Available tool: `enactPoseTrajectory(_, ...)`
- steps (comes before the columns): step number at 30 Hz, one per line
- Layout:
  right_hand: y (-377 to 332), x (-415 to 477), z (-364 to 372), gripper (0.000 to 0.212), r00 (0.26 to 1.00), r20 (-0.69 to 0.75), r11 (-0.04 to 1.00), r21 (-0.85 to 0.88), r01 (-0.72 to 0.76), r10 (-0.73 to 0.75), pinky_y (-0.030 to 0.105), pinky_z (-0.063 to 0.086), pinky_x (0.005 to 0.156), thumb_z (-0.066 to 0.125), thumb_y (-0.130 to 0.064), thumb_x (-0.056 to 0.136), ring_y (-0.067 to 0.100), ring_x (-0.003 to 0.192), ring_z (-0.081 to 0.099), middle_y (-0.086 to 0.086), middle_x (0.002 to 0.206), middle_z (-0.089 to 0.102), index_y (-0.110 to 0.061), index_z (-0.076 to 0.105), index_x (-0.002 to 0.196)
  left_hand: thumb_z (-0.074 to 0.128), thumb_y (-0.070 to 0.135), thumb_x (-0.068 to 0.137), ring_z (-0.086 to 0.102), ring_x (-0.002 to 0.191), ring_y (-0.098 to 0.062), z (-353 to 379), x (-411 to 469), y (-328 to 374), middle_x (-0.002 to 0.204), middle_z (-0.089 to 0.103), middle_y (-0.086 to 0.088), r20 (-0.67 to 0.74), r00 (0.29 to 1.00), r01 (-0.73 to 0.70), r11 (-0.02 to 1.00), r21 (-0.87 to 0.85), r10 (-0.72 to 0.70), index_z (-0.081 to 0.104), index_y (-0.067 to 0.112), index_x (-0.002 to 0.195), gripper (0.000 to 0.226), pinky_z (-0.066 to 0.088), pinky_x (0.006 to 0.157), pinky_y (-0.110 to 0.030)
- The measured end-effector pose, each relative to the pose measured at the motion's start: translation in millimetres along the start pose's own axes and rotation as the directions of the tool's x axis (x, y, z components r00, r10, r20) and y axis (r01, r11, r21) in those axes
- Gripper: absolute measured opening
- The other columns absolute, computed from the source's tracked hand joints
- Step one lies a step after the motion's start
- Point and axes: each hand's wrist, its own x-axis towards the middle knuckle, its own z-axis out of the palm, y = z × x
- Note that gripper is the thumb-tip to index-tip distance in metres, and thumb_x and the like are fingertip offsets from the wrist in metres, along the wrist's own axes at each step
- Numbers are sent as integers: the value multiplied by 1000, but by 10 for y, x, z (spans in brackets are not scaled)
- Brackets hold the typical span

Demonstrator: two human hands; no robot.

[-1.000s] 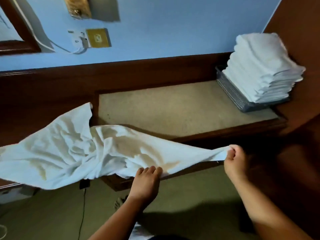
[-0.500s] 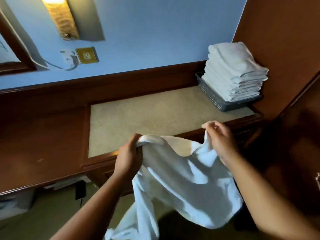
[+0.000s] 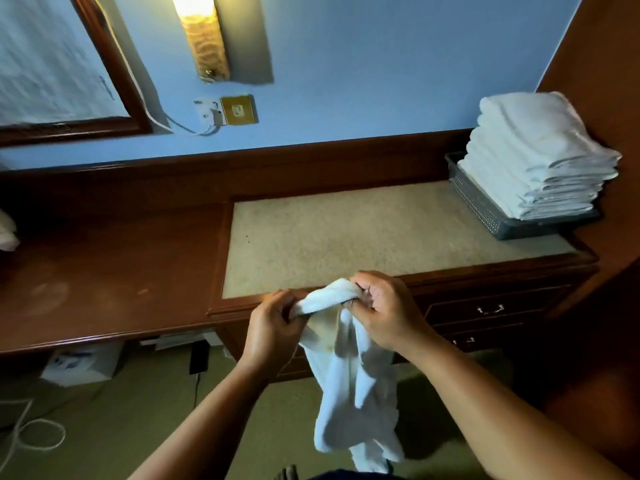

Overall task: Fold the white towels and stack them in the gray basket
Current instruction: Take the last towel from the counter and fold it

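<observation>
Front & centre at the worktop (image 3: 346, 237) edge: gripping a white towel (image 3: 353, 382) w/ both hands, close together, just by the wooden lip. Curled round one end of the bunched top fold, the left hand (image 3: 273, 323); clenched over the other end, the right hand (image 3: 384, 306), fingers wrapped in cloth. Hanging slack below the fists, the rest of the towel, creased, down toward the green carpeted floor (image 3: 138, 427).

Far right of the worktop, against the wood side panel: gray basket (image 3: 485, 209), mesh-sided, loaded w/ a stack of folded towels (image 3: 533, 161) rising well above its rim, top layers overhanging to the right. Between hands & basket, the worktop's beige inlay.

On the blue wall above: lit wall lamp (image 3: 204, 39), brass socket plate (image 3: 239, 110) w/ a white plug & cord just beside it, corner of a wood-framed mirror (image 3: 114, 81) at upper left. Below the worktop at right, drawer front w/ a metal handle (image 3: 490, 309). Under the left section, a white box (image 3: 83, 363) & a dark adapter (image 3: 198, 356); looped white cable (image 3: 38, 434) on the floor, lower left. At far left edge, scrap of white cloth (image 3: 7, 230), too cropped to ID.
</observation>
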Motion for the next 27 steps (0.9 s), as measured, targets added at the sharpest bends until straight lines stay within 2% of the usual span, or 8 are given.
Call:
enactPoseTrajectory(4,-56,91,-140,16,995,-100,998,67,-1,8,18,36,54,63,-21,79,8,58,48,-9,60,49,-20,52,67,75,34,88,61,64,-4,227,-226,-216,77,71,4,289,930,250,968,-37,-229,67,25,82,14,50,64,-30)
enactPoseTrajectory(8,156,136,-365,18,955,-244,986,56,-159,168,24,35,53,64,-24,76,10,56,46,-3,57,48,-17,51,66,73,38,91,55,56,-4,196,-212,-317,64,63,5,332,897,335,939,-82,-291,65,19,76,25,45,55,-30)
enactPoseTrajectory(11,388,107,-468,23,925,-238,953,15,-301,296,31,36,54,66,-30,77,12,54,44,-1,56,48,-12,53,69,67,26,96,61,63,-4,102,-32,-219,75,70,4,189,949,277,954,-111,-253,71,23,84,13,48,60,-23)
enactPoseTrajectory(17,459,-24,-599,33,884,63,875,-191,-444,463,31,38,56,79,-39,75,8,59,47,-9,61,52,-19,52,73,60,20,100,65,68,-12,65,169,239,80,71,3,-9,985,165,958,-233,-172,70,27,92,15,51,61,-25)
enactPoseTrajectory(20,305,-71,-551,50,865,178,879,-182,-440,469,29,52,79,83,-47,70,6,95,58,-17,102,60,-39,59,113,64,3,94,67,83,-3,52,210,484,88,73,12,10,1000,25,974,-226,-24,74,30,95,29,53,71,-18)
enactPoseTrajectory(23,175,-86,-459,77,891,249,925,-103,-365,379,27,52,87,82,-62,65,5,105,57,-19,113,56,-58,45,132,67,0,89,67,86,-6,41,241,676,89,70,12,79,988,-122,989,-88,129,78,32,95,34,50,72,-16)
enactPoseTrajectory(25,150,-95,-367,51,920,228,940,46,-337,319,30,55,85,74,-70,65,4,96,64,-14,104,67,-62,58,112,72,4,87,66,82,-4,28,228,794,86,69,13,100,979,-180,984,-10,180,78,33,95,30,51,69,-16)
enactPoseTrajectory(27,126,-78,-319,18,954,126,948,135,-288,271,31,56,78,71,-60,78,3,83,68,-11,88,72,-47,68,89,75,7,85,67,80,-1,-1,201,872,85,70,15,65,978,-197,980,17,196,76,33,93,27,53,67,-17)
